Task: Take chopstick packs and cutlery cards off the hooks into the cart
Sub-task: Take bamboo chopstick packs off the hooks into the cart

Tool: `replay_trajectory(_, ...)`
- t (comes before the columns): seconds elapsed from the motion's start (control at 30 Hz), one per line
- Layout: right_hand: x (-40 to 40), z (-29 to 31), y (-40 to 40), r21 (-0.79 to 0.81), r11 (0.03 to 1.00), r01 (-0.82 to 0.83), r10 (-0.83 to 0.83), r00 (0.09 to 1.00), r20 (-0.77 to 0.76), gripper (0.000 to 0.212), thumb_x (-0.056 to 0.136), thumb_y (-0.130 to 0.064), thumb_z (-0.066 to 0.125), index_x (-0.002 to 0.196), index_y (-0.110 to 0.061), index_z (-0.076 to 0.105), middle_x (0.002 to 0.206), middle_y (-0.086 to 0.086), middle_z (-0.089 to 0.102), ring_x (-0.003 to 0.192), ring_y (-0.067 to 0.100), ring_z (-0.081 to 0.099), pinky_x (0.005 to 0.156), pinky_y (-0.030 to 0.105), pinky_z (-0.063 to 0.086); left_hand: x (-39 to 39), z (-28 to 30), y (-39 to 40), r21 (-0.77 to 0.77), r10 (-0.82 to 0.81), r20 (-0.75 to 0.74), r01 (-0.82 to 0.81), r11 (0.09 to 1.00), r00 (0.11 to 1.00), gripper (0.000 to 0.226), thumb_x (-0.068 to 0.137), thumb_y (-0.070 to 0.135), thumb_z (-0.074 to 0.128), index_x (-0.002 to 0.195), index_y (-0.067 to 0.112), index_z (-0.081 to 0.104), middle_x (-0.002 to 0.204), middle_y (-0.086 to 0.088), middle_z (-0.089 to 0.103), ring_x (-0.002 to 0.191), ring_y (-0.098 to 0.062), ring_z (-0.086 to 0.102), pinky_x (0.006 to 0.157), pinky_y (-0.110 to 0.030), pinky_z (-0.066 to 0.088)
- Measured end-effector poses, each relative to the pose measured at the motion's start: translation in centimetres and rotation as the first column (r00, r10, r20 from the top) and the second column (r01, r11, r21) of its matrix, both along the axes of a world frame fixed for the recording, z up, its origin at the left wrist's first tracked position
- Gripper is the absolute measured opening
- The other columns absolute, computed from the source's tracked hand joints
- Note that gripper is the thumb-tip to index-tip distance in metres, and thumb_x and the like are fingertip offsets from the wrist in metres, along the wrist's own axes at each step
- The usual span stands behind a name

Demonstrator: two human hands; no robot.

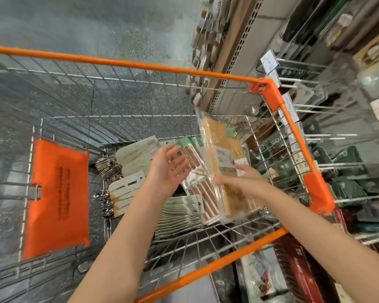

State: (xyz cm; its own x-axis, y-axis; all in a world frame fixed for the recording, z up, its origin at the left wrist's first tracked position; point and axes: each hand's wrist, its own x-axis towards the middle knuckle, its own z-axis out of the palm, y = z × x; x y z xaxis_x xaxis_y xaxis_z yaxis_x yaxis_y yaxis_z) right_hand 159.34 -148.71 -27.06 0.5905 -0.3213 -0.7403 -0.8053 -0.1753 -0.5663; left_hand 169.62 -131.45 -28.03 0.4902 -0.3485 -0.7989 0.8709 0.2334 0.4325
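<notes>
at the far left of the cart, an orange flap lay against the wire end wall. just right of it, on the wire floor, a cluster of metal spoons and forks lay beside white cutlery cards; their number could not be counted through the blur. above them sat a pale stack of flat packs, and lower down a fanned stack of green-edged cards, too many and too overlapped to count.

the left hand hovered inside the cart with palm turned right and fingers spread loosely, holding nothing; its fingertips were just beside a pack of dark brown chopsticks, but whether they touched it could not be told. that brown pack lay tilted on the heap, green header toward the far side.

right of it, one pale yellow chopstick pack stood nearly upright over the pile, leaning against the cart's right wire wall. the right hand was at its lower part, fingers extended and a little apart along the clear wrapper, thumb near the white label; whether it gripped the pack or only touched it was unclear.

beyond the cart's orange rim, white shelf hooks stuck out, several bare, with price tags at the tips.
</notes>
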Motion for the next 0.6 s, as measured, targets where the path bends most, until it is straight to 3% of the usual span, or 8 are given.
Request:
replay_trajectory(0.1,0.5,0.2,2.9,-0.021,0.993,-0.114,0.115,0.993,0.023,0.081,0.062,-0.046,0.083,0.130,-0.034,0.041,0.114,-0.013,0.059,0.096,0.007,0.053,0.086,0.027,0.041,-0.2,0.2,0.0,-0.091,-0.049,0.037,0.052,0.995,0.998,0.067,0.094,0.060,0.040,0.147,0.019,0.038,0.140,-0.014,0.048,0.126,-0.033,0.048,0.103,-0.050,0.040)
replay_trajectory(0.13,0.7,0.4,3.9,-0.032,0.989,-0.146,0.147,0.989,0.020,0.089,0.060,-0.049,0.083,0.136,-0.031,0.040,0.112,-0.013,0.060,0.095,0.007,0.054,0.086,0.027,0.043,-0.1,0.2,0.1,-0.143,-0.066,0.050,0.073,0.987,0.997,0.075,0.089,0.067,0.041,0.146,0.017,0.039,0.138,-0.015,0.050,0.124,-0.034,0.050,0.103,-0.051,0.041)
replay_trajectory(0.2,1.1,0.1,5.3,-0.045,0.973,-0.226,0.227,0.973,0.038,0.083,0.062,-0.053,0.080,0.133,-0.029,0.044,0.099,-0.020,0.057,0.088,0.000,0.056,0.075,0.021,0.047,0.0,0.7,0.4,-0.178,-0.073,0.053,0.081,0.981,0.996,0.084,0.078,0.070,0.048,0.139,0.013,0.042,0.133,-0.019,0.052,0.121,-0.036,0.052,0.101,-0.053,0.042)
replay_trajectory(0.23,1.2,-0.2,5.6,-0.050,0.963,-0.265,0.267,0.963,0.047,0.079,0.064,-0.053,0.079,0.132,-0.029,0.046,0.099,-0.020,0.056,0.087,0.000,0.056,0.069,0.018,0.045,0.1,1.1,0.6,-0.145,-0.059,0.050,0.066,0.987,0.997,0.082,0.076,0.064,0.054,0.138,0.011,0.042,0.130,-0.020,0.054,0.117,-0.036,0.055,0.098,-0.053,0.045)
replay_trajectory(0.3,1.3,-0.3,5.7,-0.064,0.939,-0.338,0.342,0.937,0.074,0.081,0.067,-0.052,0.076,0.137,-0.029,0.042,0.114,-0.014,0.057,0.097,0.005,0.056,0.070,0.018,0.044,0.3,1.5,0.9,0.030,-0.069,0.066,0.067,0.997,0.995,0.060,0.085,0.033,0.066,0.133,0.003,0.046,0.115,-0.021,0.062,0.100,-0.032,0.065,0.078,-0.046,0.057)
replay_trajectory(0.4,1.3,-1.5,4.2,-0.066,0.926,-0.371,0.375,0.925,0.068,0.083,0.069,-0.049,0.073,0.141,-0.026,0.039,0.128,-0.004,0.054,0.106,0.009,0.054,0.087,0.027,0.049,0.6,0.9,1.5,0.241,-0.066,0.079,0.045,0.969,0.995,0.039,0.089,-0.006,0.057,0.126,-0.002,0.047,0.103,-0.019,0.065,0.084,-0.027,0.067,0.055,-0.034,0.058)
replay_trajectory(0.53,1.6,-4.2,0.7,-0.224,0.958,-0.180,0.161,0.982,-0.101,0.084,0.077,-0.031,0.075,0.146,-0.014,0.031,0.143,0.008,0.043,0.126,0.027,0.048,0.103,0.038,0.040,0.6,0.5,1.7,0.305,-0.099,0.149,0.049,0.951,0.984,0.047,0.087,-0.009,0.056,0.127,0.013,0.046,0.114,-0.015,0.061,0.100,-0.030,0.063,0.071,-0.042,0.056)
replay_trajectory(0.6,1.4,-5.8,-1.6,-0.282,0.946,-0.157,0.090,0.967,-0.237,0.094,0.069,-0.042,0.081,0.144,-0.012,0.032,0.146,0.009,0.041,0.131,0.030,0.043,0.108,0.040,0.035,0.7,0.4,1.6,0.315,-0.140,0.205,0.070,0.947,0.969,0.054,0.085,-0.010,0.057,0.132,0.016,0.048,0.123,-0.012,0.061,0.112,-0.032,0.059,0.090,-0.052,0.052)
